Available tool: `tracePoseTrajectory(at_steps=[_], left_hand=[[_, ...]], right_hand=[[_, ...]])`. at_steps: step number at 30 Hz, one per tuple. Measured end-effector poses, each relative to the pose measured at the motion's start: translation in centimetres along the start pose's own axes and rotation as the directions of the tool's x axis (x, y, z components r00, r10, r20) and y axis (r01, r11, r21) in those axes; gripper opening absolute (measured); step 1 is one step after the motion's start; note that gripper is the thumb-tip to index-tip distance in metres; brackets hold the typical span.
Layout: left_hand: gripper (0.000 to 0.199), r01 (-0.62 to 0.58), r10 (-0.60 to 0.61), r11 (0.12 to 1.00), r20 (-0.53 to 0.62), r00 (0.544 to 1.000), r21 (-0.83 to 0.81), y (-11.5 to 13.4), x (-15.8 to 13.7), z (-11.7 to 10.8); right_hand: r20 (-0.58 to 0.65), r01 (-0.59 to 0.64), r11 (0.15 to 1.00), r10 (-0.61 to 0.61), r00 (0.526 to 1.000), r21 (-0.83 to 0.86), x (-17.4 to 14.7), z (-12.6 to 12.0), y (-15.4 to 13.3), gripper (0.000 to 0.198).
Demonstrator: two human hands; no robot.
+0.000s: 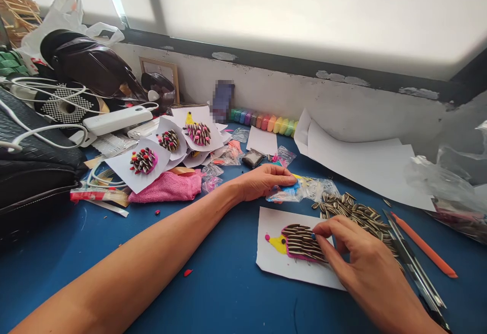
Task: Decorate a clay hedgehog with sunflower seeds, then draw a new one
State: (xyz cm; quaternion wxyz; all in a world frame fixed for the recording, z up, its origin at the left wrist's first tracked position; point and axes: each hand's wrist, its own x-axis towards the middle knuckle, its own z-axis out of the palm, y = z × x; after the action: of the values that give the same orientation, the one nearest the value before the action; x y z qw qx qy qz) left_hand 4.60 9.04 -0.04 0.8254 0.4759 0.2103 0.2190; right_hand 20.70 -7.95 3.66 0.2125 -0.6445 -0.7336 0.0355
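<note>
One left forearm point(152, 253) is stretching over the blue table point(228, 293), left hand point(261, 179) pinching one packet point(292, 191); one right hand point(359, 253) is holding a blue bit point(313, 235) at one hedgehog point(300, 243), yellow-faced, pink-nosed, striped with seeds, lying on one white card point(271, 217); three seeded figures point(198, 134) are lying leftward
</note>
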Motion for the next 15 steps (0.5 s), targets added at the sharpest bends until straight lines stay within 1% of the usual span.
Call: tracePoseTrajectory(at_steps=[6,15], left_hand=[[0.04,0.006,-0.006,1.0,0.003,1.0,0.01,0.07,-0.06,0.07],[0.042,0.004,-0.004,1.0,0.0,1.0,0.015,0.13,-0.14,0.18]], right_hand=[[0.007,0.012,1.0,-0.012,1.0,-0.002,-0.16,0.06,0.22,0.018],[-0.03,0.009,0.999,-0.011,1.0,-0.047,-0.12,0.24,0.4,0.02]])
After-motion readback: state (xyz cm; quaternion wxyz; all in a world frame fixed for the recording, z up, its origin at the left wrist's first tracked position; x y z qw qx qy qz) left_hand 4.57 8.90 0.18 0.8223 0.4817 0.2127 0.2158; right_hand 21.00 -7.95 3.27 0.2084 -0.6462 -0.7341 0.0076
